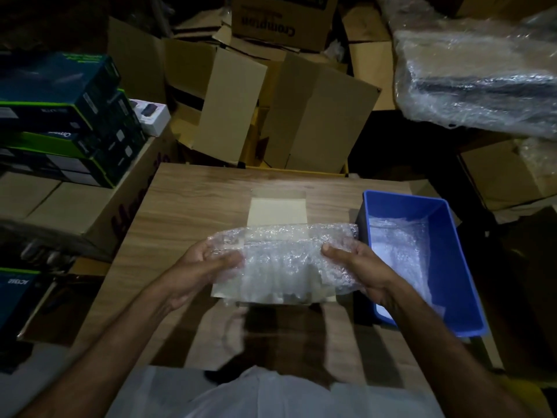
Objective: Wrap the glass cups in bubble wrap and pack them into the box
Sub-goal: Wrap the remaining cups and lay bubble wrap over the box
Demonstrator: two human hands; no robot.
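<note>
I hold a long bubble-wrap bundle [283, 254] with both hands above a small open cardboard box [277, 211] on the wooden table [193, 200]. My left hand [205, 267] grips the bundle's left end, thumb on top. At the right end, my right hand [355, 263] grips it the same way. What is inside the wrap cannot be made out. The box's far flap lies flat toward the back, and its near flap [271, 297] shows under the bundle.
A blue plastic bin [452, 267] with more bubble wrap [398, 245] inside stands at the table's right. Stacked cardboard boxes [301, 116] crowd the back, dark printed boxes [60, 116] pile at left, and a plastic-wrapped bundle [476, 73] lies at upper right.
</note>
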